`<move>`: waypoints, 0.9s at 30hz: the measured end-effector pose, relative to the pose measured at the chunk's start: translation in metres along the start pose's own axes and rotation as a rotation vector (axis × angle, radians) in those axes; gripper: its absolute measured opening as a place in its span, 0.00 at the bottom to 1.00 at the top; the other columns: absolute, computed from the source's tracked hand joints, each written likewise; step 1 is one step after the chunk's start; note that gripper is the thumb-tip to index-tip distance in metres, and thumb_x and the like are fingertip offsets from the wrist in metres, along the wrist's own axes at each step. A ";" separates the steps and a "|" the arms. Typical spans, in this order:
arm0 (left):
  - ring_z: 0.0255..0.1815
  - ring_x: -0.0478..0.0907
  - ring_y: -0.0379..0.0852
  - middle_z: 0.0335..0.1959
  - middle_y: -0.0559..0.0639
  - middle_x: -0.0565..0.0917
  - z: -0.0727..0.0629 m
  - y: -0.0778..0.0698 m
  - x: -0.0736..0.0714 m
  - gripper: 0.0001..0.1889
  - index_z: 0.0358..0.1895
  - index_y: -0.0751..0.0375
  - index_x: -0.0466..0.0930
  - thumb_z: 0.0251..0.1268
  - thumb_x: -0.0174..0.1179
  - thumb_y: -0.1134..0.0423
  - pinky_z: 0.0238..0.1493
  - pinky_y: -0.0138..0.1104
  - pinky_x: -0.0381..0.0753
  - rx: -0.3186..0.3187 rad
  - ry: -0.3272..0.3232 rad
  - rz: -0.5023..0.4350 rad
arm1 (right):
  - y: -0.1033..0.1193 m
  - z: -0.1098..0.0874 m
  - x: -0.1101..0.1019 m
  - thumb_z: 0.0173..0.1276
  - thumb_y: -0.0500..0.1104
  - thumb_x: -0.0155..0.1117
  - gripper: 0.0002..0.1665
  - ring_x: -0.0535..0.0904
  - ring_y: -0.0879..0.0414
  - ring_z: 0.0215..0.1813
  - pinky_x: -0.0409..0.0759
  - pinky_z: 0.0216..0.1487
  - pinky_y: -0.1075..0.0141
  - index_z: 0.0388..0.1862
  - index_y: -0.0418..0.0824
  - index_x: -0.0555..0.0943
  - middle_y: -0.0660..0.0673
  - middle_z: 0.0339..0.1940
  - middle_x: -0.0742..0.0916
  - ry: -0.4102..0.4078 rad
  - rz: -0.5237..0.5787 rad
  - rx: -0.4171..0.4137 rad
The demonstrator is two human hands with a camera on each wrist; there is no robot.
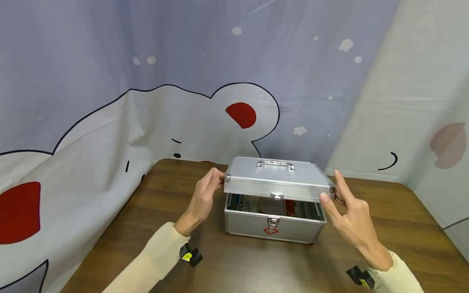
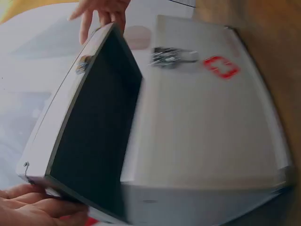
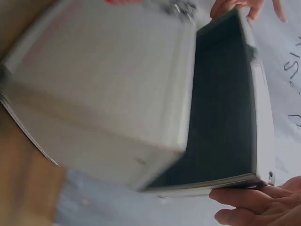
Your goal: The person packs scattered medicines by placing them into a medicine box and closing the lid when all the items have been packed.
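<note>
A silver metal first-aid box (image 1: 269,228) sits on the table, its lid (image 1: 275,175) partly raised at the front. A handle (image 1: 275,164) tops the lid. Packets and printed papers (image 1: 265,204) show inside through the gap. My left hand (image 1: 202,194) touches the lid's left end, its fingers (image 2: 42,206) along the lower edge in the left wrist view. At the opposite end my right hand (image 1: 353,215) touches the lid's right front corner, thumb and forefinger extended. In the right wrist view its fingers (image 3: 254,200) lie along the lid's side.
The box's front latch (image 1: 273,222) hangs unfastened above a red cross outline (image 1: 271,231). The brown wooden table (image 1: 234,268) extends around the box. A printed curtain (image 1: 205,49) hangs directly behind the table and along its left side.
</note>
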State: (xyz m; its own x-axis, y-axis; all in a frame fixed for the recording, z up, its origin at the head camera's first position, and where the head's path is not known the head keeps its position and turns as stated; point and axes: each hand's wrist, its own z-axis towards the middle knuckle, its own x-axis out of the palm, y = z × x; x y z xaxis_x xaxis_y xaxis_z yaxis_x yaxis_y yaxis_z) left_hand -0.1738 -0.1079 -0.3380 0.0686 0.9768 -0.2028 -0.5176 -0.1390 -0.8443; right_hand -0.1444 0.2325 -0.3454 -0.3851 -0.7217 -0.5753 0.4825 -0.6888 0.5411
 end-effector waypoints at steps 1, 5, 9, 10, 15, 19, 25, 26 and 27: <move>0.54 0.74 0.59 0.46 0.67 0.77 -0.006 0.004 0.001 0.26 0.38 0.74 0.71 0.74 0.30 0.53 0.55 0.51 0.71 0.002 0.003 -0.021 | -0.002 -0.007 0.001 0.61 0.38 0.61 0.38 0.80 0.52 0.46 0.61 0.50 0.89 0.70 0.50 0.61 0.33 0.53 0.78 -0.011 0.016 -0.001; 0.56 0.72 0.60 0.50 0.71 0.76 -0.023 0.018 0.004 0.25 0.38 0.76 0.71 0.74 0.30 0.57 0.55 0.50 0.70 0.012 -0.007 -0.037 | -0.009 -0.027 0.008 0.59 0.35 0.63 0.30 0.75 0.72 0.46 0.66 0.47 0.87 0.62 0.45 0.72 0.37 0.52 0.80 -0.036 0.045 -0.031; 0.51 0.77 0.52 0.44 0.66 0.80 -0.030 0.029 0.008 0.19 0.37 0.72 0.72 0.73 0.35 0.60 0.53 0.42 0.74 0.007 -0.052 0.017 | -0.015 -0.036 0.015 0.56 0.34 0.65 0.23 0.74 0.74 0.51 0.67 0.49 0.85 0.53 0.40 0.80 0.38 0.48 0.83 -0.071 0.069 -0.076; 0.45 0.79 0.47 0.40 0.62 0.82 -0.030 0.031 0.009 0.16 0.37 0.69 0.72 0.73 0.38 0.60 0.48 0.37 0.77 -0.008 -0.070 0.047 | -0.016 -0.037 0.017 0.55 0.33 0.66 0.22 0.74 0.72 0.51 0.68 0.49 0.85 0.52 0.40 0.81 0.37 0.47 0.83 -0.087 0.076 -0.097; 0.17 0.62 0.32 0.16 0.49 0.78 -0.034 0.030 0.019 0.08 0.33 0.59 0.74 0.65 0.55 0.58 0.18 0.27 0.56 -0.134 -0.190 0.184 | -0.026 -0.033 0.026 0.48 0.30 0.70 0.20 0.77 0.68 0.49 0.71 0.45 0.83 0.44 0.37 0.84 0.37 0.41 0.85 -0.198 0.074 -0.232; 0.17 0.65 0.29 0.10 0.49 0.75 -0.036 0.017 0.027 0.07 0.27 0.63 0.75 0.58 0.61 0.64 0.16 0.27 0.54 -0.165 -0.330 0.129 | -0.032 -0.033 0.032 0.45 0.29 0.72 0.20 0.80 0.69 0.43 0.74 0.39 0.83 0.41 0.36 0.85 0.39 0.38 0.87 -0.237 0.080 -0.283; 0.11 0.54 0.31 0.06 0.40 0.62 -0.041 0.017 0.037 0.08 0.23 0.65 0.73 0.56 0.61 0.69 0.10 0.28 0.54 -0.084 -0.459 0.112 | -0.038 -0.036 0.037 0.50 0.31 0.70 0.14 0.80 0.70 0.38 0.75 0.36 0.82 0.39 0.32 0.84 0.39 0.36 0.87 -0.245 0.072 -0.343; 0.11 0.55 0.31 0.06 0.40 0.61 -0.041 0.020 0.038 0.08 0.23 0.65 0.73 0.56 0.61 0.69 0.10 0.28 0.54 -0.070 -0.469 0.111 | -0.038 -0.036 0.037 0.51 0.32 0.70 0.13 0.80 0.69 0.38 0.75 0.37 0.82 0.38 0.32 0.84 0.38 0.36 0.87 -0.249 0.069 -0.351; 0.11 0.55 0.31 0.06 0.40 0.62 -0.041 0.022 0.039 0.08 0.23 0.65 0.73 0.56 0.61 0.69 0.10 0.27 0.55 -0.059 -0.480 0.113 | -0.038 -0.035 0.037 0.51 0.32 0.70 0.13 0.80 0.69 0.38 0.75 0.37 0.82 0.38 0.32 0.84 0.38 0.36 0.87 -0.255 0.067 -0.354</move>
State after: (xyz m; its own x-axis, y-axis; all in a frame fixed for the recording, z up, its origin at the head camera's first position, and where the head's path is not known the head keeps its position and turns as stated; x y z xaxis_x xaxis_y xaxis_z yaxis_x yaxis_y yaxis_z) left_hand -0.1475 -0.0793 -0.3848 -0.3929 0.9180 -0.0545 -0.4492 -0.2433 -0.8597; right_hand -0.1494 0.2344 -0.4090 -0.5040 -0.7886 -0.3523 0.7358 -0.6056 0.3029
